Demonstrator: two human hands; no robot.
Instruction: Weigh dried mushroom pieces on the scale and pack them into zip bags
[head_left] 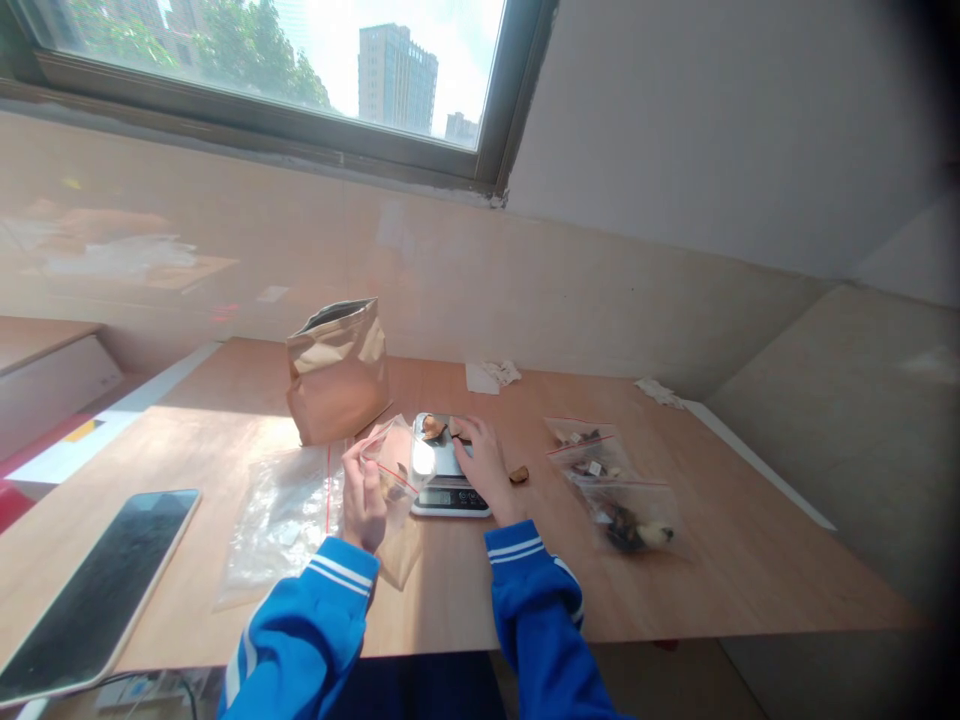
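Note:
My left hand [365, 497] is closed on the edge of a clear zip bag [396, 460] with a red seal line. The bag's mouth is spread, and some brown pieces show low inside it. My right hand [484, 462] reaches over the steel plate of a kitchen scale [450, 500], its fingertips closed around a dried brown piece [459, 431]. Another curled dried piece [433, 427] lies on the plate beside those fingers. One more small brown piece [518, 475] rests on the table, right of the scale. The digits on the scale's display are too small to read.
A large brown foil pouch [337, 375] stands open behind my left hand. Flat clear bags [281, 520] lie at left, near a big phone or tablet [101, 590]. Filled zip bags [634, 518] lie at right. Crumpled white paper [501, 374] sits by the wall.

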